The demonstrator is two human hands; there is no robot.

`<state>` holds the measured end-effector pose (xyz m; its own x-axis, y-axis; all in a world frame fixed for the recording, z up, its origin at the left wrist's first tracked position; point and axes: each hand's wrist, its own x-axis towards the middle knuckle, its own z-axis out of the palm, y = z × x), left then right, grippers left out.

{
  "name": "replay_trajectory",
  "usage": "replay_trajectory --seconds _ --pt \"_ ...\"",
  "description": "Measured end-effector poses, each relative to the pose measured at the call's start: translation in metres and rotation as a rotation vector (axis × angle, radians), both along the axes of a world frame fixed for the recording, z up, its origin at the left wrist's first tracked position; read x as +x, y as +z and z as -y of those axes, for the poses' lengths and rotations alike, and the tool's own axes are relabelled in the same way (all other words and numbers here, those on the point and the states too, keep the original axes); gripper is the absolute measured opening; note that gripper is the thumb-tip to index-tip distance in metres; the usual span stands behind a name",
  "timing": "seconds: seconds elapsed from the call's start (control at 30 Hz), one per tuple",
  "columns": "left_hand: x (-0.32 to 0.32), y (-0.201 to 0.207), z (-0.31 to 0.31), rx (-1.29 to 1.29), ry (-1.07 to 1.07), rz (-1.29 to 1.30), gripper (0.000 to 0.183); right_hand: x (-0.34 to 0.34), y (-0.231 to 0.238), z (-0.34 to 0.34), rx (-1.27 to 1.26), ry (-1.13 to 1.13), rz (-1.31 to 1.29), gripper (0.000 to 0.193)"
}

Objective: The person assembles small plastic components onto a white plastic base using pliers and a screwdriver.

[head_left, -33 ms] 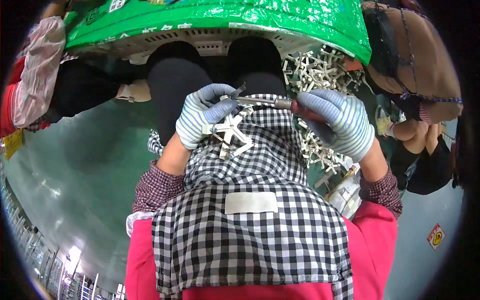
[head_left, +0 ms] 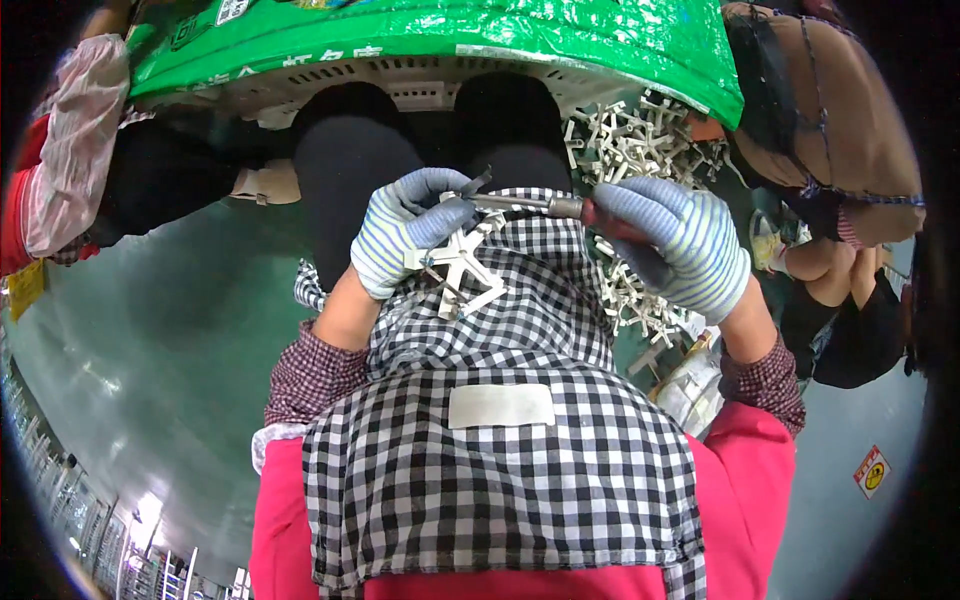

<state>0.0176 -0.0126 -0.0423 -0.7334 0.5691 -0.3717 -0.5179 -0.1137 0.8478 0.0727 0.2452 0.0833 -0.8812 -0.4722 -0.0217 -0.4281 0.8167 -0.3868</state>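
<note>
My left hand [head_left: 405, 230], in a striped glove, is closed around one arm of a white star-shaped part [head_left: 462, 262] with several arms, above my lap. A small dark piece [head_left: 479, 181] sticks out beside its fingertips; I cannot make out what it is. Wrapped in the fingers of my right hand [head_left: 690, 240], gloved alike, is a screwdriver [head_left: 566, 207] with a reddish handle. Its metal shaft points left, and the tip reaches the fingertips of my left hand, where the contact is partly hidden.
Loose white star-shaped parts [head_left: 640, 145] lie heaped to the right of my knees. Ahead stands a pale plastic crate [head_left: 415, 92] under a green printed sheet [head_left: 430, 45]. Other people sit close by, left [head_left: 75, 150] and right [head_left: 840, 110]. A checked apron [head_left: 490, 480] covers my lap.
</note>
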Motion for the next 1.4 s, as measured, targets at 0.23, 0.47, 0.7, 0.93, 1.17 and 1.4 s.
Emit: replay_trajectory --seconds 0.23,0.47,0.7,0.93,1.17,1.4 --pt "0.006 0.002 -0.006 -0.119 -0.096 -0.113 0.021 -0.009 0.021 0.012 0.320 0.191 -0.145 0.035" --pt "0.017 -0.001 -0.007 -0.177 -0.103 -0.044 0.024 -0.010 0.021 0.009 0.220 0.193 0.028 0.037" --pt "0.016 0.003 0.000 -0.011 -0.212 0.142 0.032 -0.008 0.010 0.005 0.202 0.170 -0.021 0.037" --pt "0.003 -0.003 -0.001 -0.056 -0.235 0.104 0.033 -0.021 0.011 0.004 0.180 0.144 0.048 0.036" --pt "0.000 0.007 0.009 -0.266 -0.380 -0.305 0.032 -0.025 0.018 0.003 0.152 0.164 0.059 0.052" --pt "0.016 -0.004 -0.003 -0.030 -0.269 0.087 0.039 -0.025 0.023 0.007 0.179 0.061 0.274 0.037"
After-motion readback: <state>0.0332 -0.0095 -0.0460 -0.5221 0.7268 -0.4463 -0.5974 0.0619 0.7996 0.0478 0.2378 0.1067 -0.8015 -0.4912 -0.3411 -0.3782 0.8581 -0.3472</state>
